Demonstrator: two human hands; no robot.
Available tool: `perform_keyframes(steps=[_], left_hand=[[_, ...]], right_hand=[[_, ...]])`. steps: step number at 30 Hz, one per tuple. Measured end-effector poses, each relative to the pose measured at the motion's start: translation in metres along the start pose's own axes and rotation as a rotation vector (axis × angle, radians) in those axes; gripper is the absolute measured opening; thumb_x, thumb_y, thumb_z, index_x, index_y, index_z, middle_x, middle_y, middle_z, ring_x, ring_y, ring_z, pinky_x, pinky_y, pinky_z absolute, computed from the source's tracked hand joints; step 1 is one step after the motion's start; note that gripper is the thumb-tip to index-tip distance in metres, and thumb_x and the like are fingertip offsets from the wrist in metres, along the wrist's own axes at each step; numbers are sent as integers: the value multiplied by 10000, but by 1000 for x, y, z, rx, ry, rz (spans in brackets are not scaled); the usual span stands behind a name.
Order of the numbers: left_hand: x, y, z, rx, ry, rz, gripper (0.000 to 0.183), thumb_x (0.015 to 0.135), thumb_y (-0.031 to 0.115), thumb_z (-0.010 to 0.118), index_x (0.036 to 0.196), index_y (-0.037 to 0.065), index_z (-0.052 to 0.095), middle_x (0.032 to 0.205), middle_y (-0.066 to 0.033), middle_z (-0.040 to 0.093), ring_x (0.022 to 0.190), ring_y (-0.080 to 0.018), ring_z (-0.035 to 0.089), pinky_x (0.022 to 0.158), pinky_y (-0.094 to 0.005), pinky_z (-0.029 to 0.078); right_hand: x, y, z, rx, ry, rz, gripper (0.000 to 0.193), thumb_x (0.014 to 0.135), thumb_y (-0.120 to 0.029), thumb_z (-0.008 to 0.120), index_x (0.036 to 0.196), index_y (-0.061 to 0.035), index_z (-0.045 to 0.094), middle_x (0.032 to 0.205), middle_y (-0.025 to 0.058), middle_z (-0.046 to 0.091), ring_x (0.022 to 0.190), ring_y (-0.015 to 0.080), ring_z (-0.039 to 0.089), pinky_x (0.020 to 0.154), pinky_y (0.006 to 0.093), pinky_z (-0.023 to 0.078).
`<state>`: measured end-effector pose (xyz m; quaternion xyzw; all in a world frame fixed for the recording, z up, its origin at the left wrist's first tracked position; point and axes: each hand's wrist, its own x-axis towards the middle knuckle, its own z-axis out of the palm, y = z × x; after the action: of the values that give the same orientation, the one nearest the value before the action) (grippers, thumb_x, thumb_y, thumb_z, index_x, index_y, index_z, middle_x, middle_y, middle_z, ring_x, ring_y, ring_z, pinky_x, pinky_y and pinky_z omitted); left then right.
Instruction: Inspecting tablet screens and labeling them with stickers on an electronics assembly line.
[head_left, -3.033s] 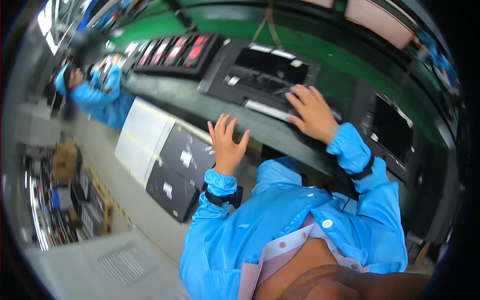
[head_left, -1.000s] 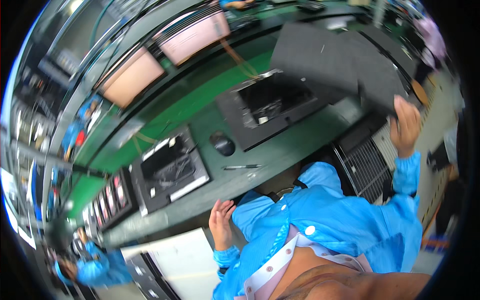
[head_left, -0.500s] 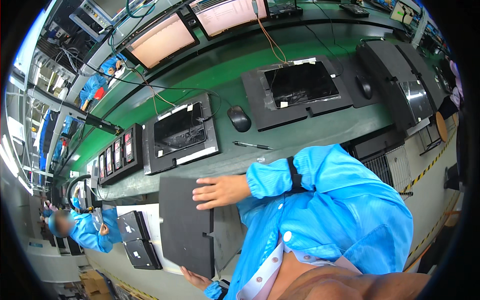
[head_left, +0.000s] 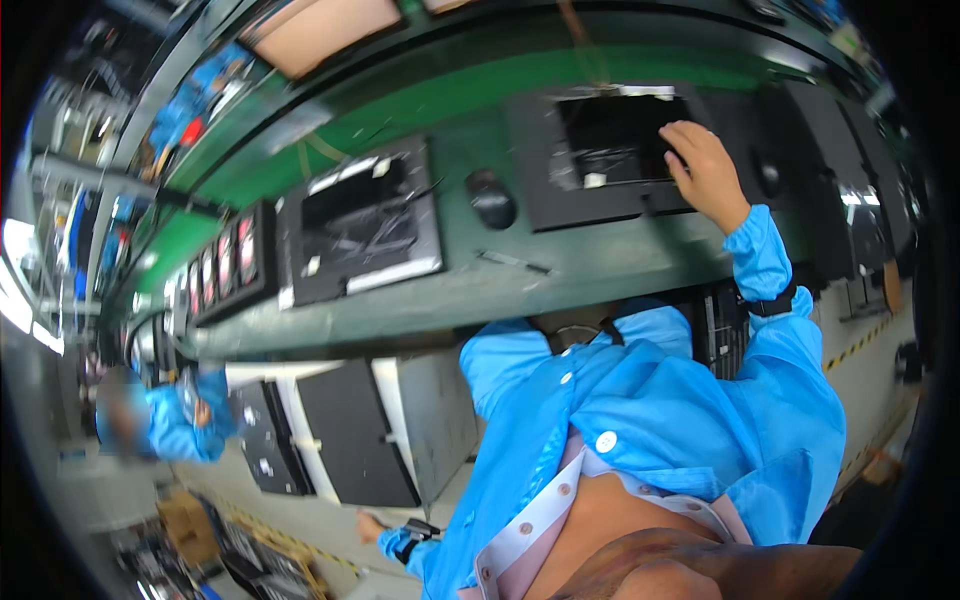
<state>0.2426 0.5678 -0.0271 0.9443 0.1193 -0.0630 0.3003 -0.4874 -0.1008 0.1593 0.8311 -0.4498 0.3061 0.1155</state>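
My right hand (head_left: 705, 170) reaches over the bench to the right edge of a dark tablet-like screen (head_left: 615, 140). Its fingers are spread with nothing in them; whether they touch the screen I cannot tell. The screen lies in a black foam tray (head_left: 590, 212). Low on the left, my left hand (head_left: 370, 526) is beside the bottom edge of a flat black foam board (head_left: 355, 430), and blur hides its fingers. That board lies on a white-topped surface, next to a stack of black cases (head_left: 268, 435).
Another dark screen (head_left: 360, 215) sits in its own foam tray, left of a black mouse (head_left: 490, 198) and a pen (head_left: 515, 262). A black rack (head_left: 235, 265) holds several small devices. Black foam pieces (head_left: 830, 190) stand at the right. A co-worker in blue (head_left: 190, 420) is at far left.
Both hands have left the foam board, which now lies flat at the lower left. My right hand has swung right to the screen; my left has dropped lower. The view has shifted and blurred.
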Motion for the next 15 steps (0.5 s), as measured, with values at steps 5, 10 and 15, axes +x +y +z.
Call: perform_keyframes(steps=[5,10,15], left_hand=[[-150,266,87,-217,150,877,407,1107,140,656,1436,-97,633,1376,-277,698,1289,-380,681,1132,-447,531],[-462,439,220,-101,-689,2019,641,945,270,850,1482,-4,633,1494,-244,650,1463,-437,560,1270,-591,342],[-655,478,262,87,-644,2366,1072,866,570,868,1663,9,419,1742,-305,343,1650,-485,274,1278,-762,164]], right_hand=[[-26,126,0,-129,-269,110,295,954,-118,686,1213,-16,781,1295,156,729,1199,392,699,1044,504,565],[-18,160,6,10,-360,45,276,963,-229,738,1185,-78,803,1175,136,723,1148,382,704,973,508,576],[8,156,-30,155,-527,25,265,956,-272,739,1131,-75,768,1083,155,757,1054,383,736,906,526,585]])
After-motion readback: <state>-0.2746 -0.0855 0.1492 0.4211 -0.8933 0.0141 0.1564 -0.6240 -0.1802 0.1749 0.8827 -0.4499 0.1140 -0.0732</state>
